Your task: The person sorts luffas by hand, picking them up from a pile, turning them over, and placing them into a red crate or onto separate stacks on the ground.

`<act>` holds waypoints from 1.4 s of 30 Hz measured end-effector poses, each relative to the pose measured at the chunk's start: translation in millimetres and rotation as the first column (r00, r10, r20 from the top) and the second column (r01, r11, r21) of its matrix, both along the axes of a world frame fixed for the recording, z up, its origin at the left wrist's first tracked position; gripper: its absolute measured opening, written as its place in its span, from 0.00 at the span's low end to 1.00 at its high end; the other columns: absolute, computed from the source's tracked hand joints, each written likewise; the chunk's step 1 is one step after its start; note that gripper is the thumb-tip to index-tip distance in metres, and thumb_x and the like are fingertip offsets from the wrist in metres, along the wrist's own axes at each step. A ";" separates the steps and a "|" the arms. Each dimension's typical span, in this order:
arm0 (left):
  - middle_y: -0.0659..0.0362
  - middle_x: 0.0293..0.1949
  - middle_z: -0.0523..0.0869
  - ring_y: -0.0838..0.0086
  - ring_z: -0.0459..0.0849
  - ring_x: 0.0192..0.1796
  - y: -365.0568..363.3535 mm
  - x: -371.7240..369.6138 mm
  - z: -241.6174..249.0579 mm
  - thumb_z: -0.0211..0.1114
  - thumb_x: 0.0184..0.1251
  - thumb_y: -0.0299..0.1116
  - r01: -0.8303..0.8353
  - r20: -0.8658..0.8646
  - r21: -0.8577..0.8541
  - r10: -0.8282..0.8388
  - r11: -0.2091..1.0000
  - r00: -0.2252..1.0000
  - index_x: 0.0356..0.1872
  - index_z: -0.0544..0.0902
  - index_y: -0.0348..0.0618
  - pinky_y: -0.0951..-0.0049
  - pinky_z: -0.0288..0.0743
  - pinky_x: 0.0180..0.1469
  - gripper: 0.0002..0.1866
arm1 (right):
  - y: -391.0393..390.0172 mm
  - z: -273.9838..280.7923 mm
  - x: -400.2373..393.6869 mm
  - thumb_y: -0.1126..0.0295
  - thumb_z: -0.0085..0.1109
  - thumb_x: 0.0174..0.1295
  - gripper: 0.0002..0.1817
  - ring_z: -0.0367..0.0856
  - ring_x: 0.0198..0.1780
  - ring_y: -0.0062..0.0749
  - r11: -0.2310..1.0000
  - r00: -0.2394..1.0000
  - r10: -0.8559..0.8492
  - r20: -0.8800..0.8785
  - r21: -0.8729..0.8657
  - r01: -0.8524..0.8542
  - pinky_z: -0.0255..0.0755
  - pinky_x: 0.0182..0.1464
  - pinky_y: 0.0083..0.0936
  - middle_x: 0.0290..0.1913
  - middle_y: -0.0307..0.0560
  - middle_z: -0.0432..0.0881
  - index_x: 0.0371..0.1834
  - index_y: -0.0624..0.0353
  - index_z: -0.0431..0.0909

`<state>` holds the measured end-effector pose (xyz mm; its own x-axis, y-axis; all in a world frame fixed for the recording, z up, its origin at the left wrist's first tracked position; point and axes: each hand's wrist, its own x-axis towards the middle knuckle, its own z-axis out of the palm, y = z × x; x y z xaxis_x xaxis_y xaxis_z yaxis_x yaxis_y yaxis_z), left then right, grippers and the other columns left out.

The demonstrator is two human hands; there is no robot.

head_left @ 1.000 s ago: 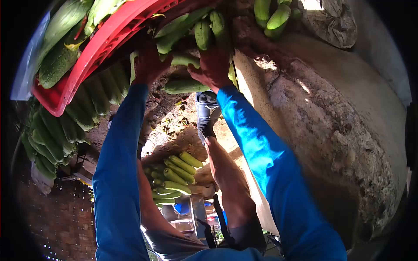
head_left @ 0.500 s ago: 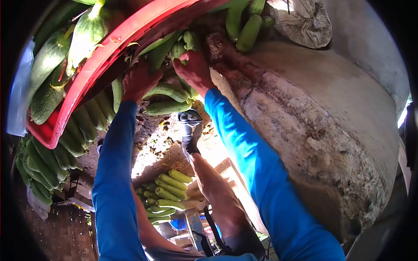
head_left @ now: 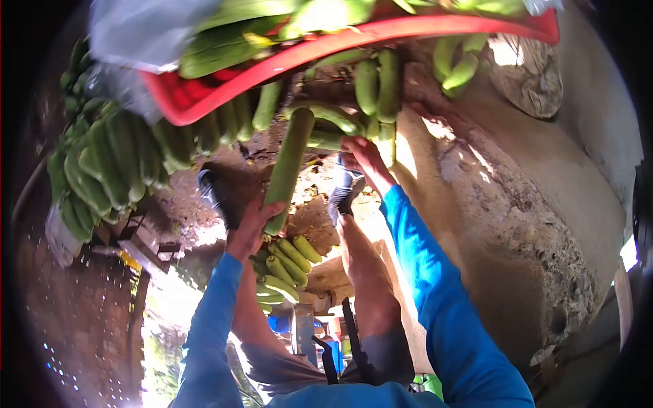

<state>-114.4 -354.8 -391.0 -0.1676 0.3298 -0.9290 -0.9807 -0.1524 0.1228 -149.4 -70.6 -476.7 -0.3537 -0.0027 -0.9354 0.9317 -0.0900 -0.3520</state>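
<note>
My left hand is closed around the lower end of a long green gourd, which stands tilted upward in front of me. My right hand has its fingers curled at the end of another long green gourd lying on the ground pile; part of its grip is hidden. More gourds lie just beyond that hand, below the rim of a red plastic crate. Large gourds and a clear plastic bag are in the crate.
A thick row of gourds stands at the left. More gourds lie between my legs. A rough concrete ledge runs along the right, with a tied sack at its far end. My feet are on the littered dirt floor.
My left hand has drawn back toward me with a gourd in it. My right hand stays by the pile, a little lower. The view has turned, so the crate appears farther right.
</note>
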 end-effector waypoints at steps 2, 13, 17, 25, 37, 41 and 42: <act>0.54 0.31 0.82 0.72 0.82 0.28 -21.8 8.7 19.6 0.64 0.62 0.38 0.021 -0.045 -0.044 -0.023 0.999 0.999 0.54 0.72 0.35 0.73 0.78 0.27 0.23 | -17.9 7.1 25.5 0.52 0.58 0.66 0.20 0.77 0.39 0.25 0.995 0.995 0.059 0.080 -0.088 -0.052 0.74 0.40 0.25 0.41 0.39 0.79 0.50 0.56 0.76; 0.56 0.46 0.83 0.73 0.80 0.48 -213.0 59.2 100.0 0.68 0.61 0.41 0.454 -0.255 -0.400 -0.572 0.796 0.779 0.53 0.76 0.39 0.70 0.73 0.50 0.23 | -98.4 38.3 37.3 0.48 0.56 0.65 0.26 0.78 0.36 0.22 0.916 0.914 0.398 0.083 0.011 -0.400 0.75 0.32 0.22 0.43 0.38 0.82 0.53 0.61 0.77; 0.61 0.35 0.82 0.75 0.80 0.36 -284.6 119.4 120.9 0.70 0.59 0.38 0.468 -0.162 -0.532 -0.627 0.706 0.762 0.49 0.77 0.43 0.72 0.74 0.38 0.19 | -108.5 45.2 49.9 0.48 0.56 0.65 0.26 0.77 0.31 0.20 0.879 0.875 0.470 0.115 0.029 -0.476 0.73 0.30 0.21 0.38 0.37 0.81 0.52 0.60 0.76; 0.53 0.58 0.74 0.70 0.74 0.59 -318.8 311.4 223.7 0.69 0.60 0.46 -0.122 -0.080 -0.806 0.098 0.579 0.992 0.65 0.71 0.36 0.69 0.69 0.61 0.35 | -70.7 53.3 56.9 0.48 0.62 0.61 0.21 0.77 0.34 0.19 0.793 0.787 0.608 0.104 -0.053 -0.606 0.74 0.33 0.20 0.36 0.33 0.78 0.46 0.53 0.79; 0.65 0.21 0.72 0.79 0.71 0.21 -248.7 455.0 295.5 0.65 0.54 0.56 -0.343 -0.001 -0.879 0.716 0.332 0.698 0.36 0.76 0.48 0.75 0.66 0.24 0.22 | 39.6 85.7 -9.0 0.47 0.59 0.65 0.21 0.70 0.31 0.12 0.522 0.516 0.807 0.288 0.064 -0.851 0.65 0.28 0.12 0.36 0.27 0.74 0.50 0.49 0.78; 0.62 0.19 0.73 0.73 0.71 0.20 -202.8 492.9 252.5 0.67 0.52 0.54 -0.458 -0.159 -0.884 0.981 -0.090 0.114 0.25 0.75 0.50 0.71 0.65 0.24 0.19 | 26.2 71.9 3.4 0.45 0.59 0.64 0.20 0.69 0.29 0.11 0.457 0.448 0.798 0.403 0.079 -0.886 0.65 0.28 0.12 0.32 0.25 0.71 0.46 0.48 0.78; 0.61 0.19 0.74 0.72 0.72 0.20 -193.7 501.1 236.0 0.68 0.51 0.54 -0.509 -0.217 -0.842 0.976 -0.177 0.020 0.25 0.76 0.50 0.69 0.66 0.23 0.19 | 27.2 62.3 8.9 0.43 0.60 0.62 0.23 0.70 0.29 0.13 0.467 0.444 0.808 0.388 0.040 -0.883 0.67 0.29 0.15 0.33 0.27 0.73 0.47 0.49 0.78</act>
